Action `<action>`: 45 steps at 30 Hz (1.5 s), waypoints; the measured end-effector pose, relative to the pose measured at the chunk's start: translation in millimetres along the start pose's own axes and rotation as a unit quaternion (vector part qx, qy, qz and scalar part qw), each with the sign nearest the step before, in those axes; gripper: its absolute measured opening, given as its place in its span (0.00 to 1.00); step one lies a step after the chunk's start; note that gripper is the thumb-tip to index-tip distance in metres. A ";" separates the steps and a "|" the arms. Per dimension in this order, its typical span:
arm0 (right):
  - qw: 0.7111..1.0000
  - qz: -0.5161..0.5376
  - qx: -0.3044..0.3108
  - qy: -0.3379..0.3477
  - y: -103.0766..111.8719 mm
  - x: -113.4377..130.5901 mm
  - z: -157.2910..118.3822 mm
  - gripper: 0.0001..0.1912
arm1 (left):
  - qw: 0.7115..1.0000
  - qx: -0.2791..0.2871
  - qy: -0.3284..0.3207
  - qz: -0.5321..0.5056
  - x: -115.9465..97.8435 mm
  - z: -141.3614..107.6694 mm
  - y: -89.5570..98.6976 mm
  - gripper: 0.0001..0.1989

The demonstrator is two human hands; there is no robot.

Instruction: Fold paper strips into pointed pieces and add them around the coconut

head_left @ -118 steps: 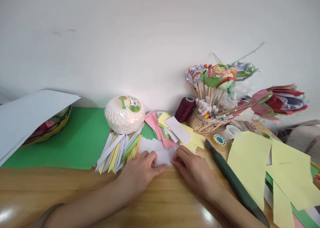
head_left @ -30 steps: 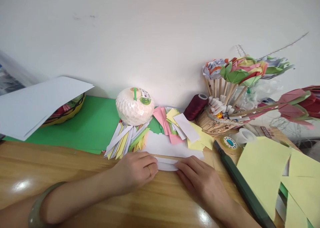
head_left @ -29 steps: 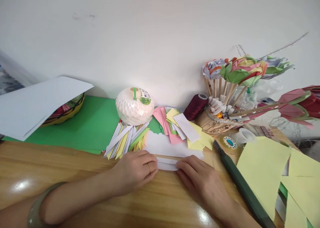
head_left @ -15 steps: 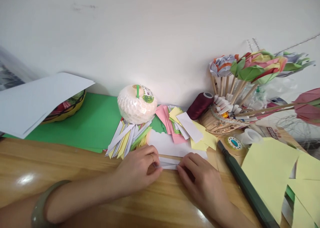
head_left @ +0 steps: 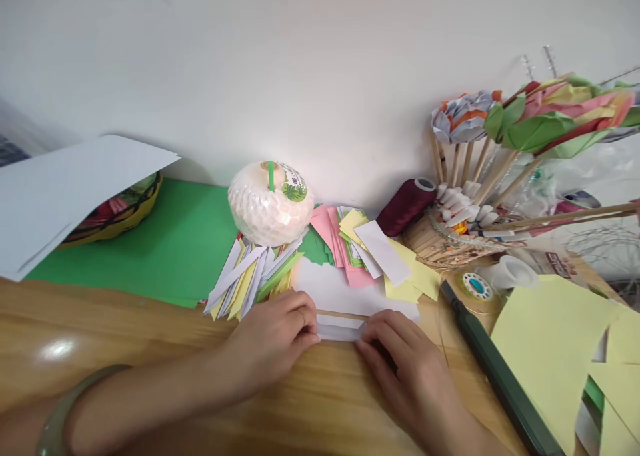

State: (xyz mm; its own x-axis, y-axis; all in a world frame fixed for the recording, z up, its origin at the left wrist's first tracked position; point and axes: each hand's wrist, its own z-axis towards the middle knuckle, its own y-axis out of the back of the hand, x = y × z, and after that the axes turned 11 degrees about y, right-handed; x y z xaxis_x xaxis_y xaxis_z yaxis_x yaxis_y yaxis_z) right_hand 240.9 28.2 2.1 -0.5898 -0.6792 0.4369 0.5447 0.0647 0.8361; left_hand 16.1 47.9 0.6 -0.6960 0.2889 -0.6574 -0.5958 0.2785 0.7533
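Observation:
A narrow folded strip of white paper (head_left: pixel 340 329) lies on the wooden table, between my two hands. My left hand (head_left: pixel 280 333) pinches its left end, thumb against curled fingers, a ring on one finger. At the right end, the thumb and fingers of my right hand (head_left: pixel 407 363) close on the strip. Just behind it lies a larger white sheet (head_left: pixel 330 287) with a ragged upper edge. A bundle of folded white, yellow and green paper strips (head_left: pixel 253 276) sits beyond my left hand. The fingertips partly hide the strip's ends.
A wrapped coconut (head_left: pixel 270 206) stands on green paper (head_left: pixel 185 243). Behind are pink and yellow paper pieces (head_left: pixel 340 239), a maroon thread spool (head_left: pixel 406 206) and a basket of paper flowers (head_left: pixel 440 239). A dark green long tool (head_left: pixel 495 363) and yellow sheets (head_left: pixel 545 349) lie right.
The strip's upper fold now lies flatter and more even along its length. Both hands keep their hold at the ends, with only slight finger shifts. The camera view has shifted a little.

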 end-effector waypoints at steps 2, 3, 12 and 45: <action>1.000 -0.011 0.001 -0.009 -0.7 -0.4 0.0 0.07 | 1.000 0.000 0.000 0.008 -0.6 -0.7 -0.8 0.06; 1.000 -0.014 0.003 -0.015 -1.0 -0.5 0.4 0.08 | 1.000 -0.001 0.000 0.013 -0.9 -0.9 -1.3 0.06; 0.998 -0.001 0.023 -0.052 0.8 -0.4 6.1 0.08 | 0.999 0.003 0.031 0.026 -2.4 -3.4 -4.7 0.10; 0.998 -0.009 0.012 -0.057 4.2 1.2 8.0 0.07 | 0.907 -0.131 -0.310 0.254 13.0 -0.6 -9.4 0.15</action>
State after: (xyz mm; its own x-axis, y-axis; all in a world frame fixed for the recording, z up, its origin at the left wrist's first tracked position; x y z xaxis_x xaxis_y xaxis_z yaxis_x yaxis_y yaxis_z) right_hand 237.7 33.5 8.8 -0.6638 -0.5928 0.4560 0.5205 0.0717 0.8509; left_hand 12.4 48.4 -15.1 -0.5967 0.8010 -0.0484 -0.3917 -0.2381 0.8888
